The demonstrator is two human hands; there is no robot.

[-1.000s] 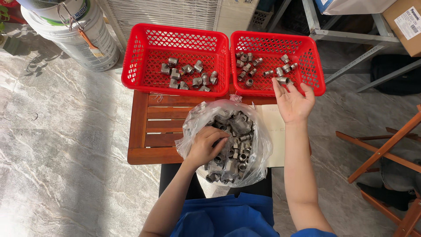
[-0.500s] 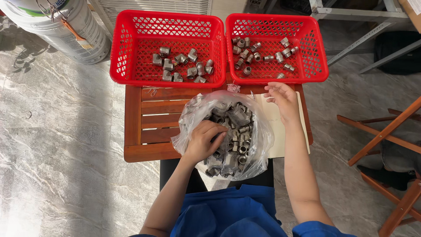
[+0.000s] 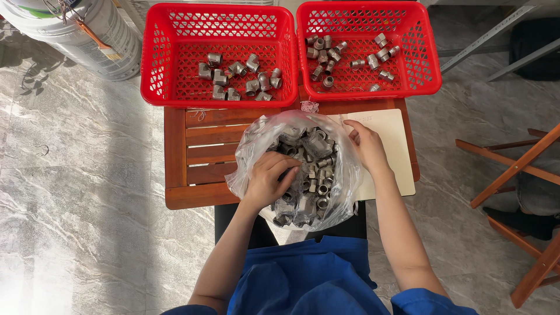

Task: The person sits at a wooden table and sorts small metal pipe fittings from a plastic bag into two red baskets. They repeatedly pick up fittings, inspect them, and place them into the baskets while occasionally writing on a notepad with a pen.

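- Blue clothing [image 3: 303, 274] is showing at the bottom edge, nearest the camera, with both bare forearms reaching up and away from it.
- Left hand [image 3: 269, 178] is lying inside the clear plastic bag [image 3: 350, 175], its fingers curling narrowly down into the heap of grey metal pipe fittings [image 3: 306, 175]; whether they are pinching one piece I cannot tell.
- The heap is sitting directly under and just to the right of those fingers, running long from near to far; the single fittings are lying every way, so no shared axis is showing.
- Right hand [image 3: 366, 146] is resting at the bag's right rim, fingers loosely bent against the plastic and appearing to hold it open; no fitting is visible in it.
- The left hand is the nearer of the two to the fittings, being in contact with them; the right is touching plastic only.
- The bag is overhanging the near edge of the slatted wooden table [image 3: 186, 151]. A pale flat card [image 3: 396, 146] is lying just beside it on the right, under the right wrist.
- Farther off, the left red basket [image 3: 169, 64] is holding elbow-shaped fittings [image 3: 239, 79] and the right red basket [image 3: 429, 58] is holding mostly straight ones [image 3: 350, 58]; the two baskets are sitting side by side, touching or nearly so.
- A white bucket [image 3: 87, 35] with a band of label is standing on the grey tiled floor [image 3: 76, 175] at far left.
- Folding wooden frames [image 3: 519, 169] are standing at the right.
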